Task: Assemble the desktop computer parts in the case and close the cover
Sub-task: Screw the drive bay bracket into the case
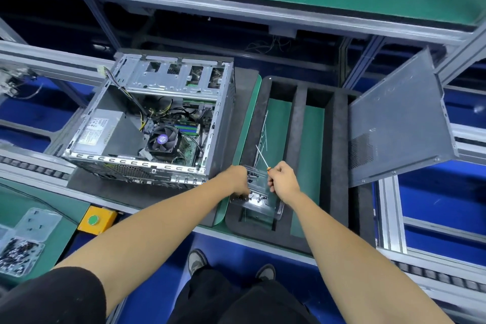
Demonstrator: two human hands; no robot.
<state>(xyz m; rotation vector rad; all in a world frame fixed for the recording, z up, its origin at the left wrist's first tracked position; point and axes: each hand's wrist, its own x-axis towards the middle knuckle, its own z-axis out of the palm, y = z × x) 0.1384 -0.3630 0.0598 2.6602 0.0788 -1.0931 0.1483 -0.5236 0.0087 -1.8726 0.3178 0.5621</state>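
A screwdriver (pixel 263 157) is gripped by the right hand (pixel 282 179); a metal bracket (pixel 256 192) is held by the left hand's (pixel 236 179) curled fingers beside the open case (pixel 157 123)

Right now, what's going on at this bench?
A person is assembling a desktop computer. The left hand holds a metal bracket lying in the foam tray, while the right hand grips a screwdriver. The computer case stands open to the left, and its side cover leans off to the right, not yet fitted.
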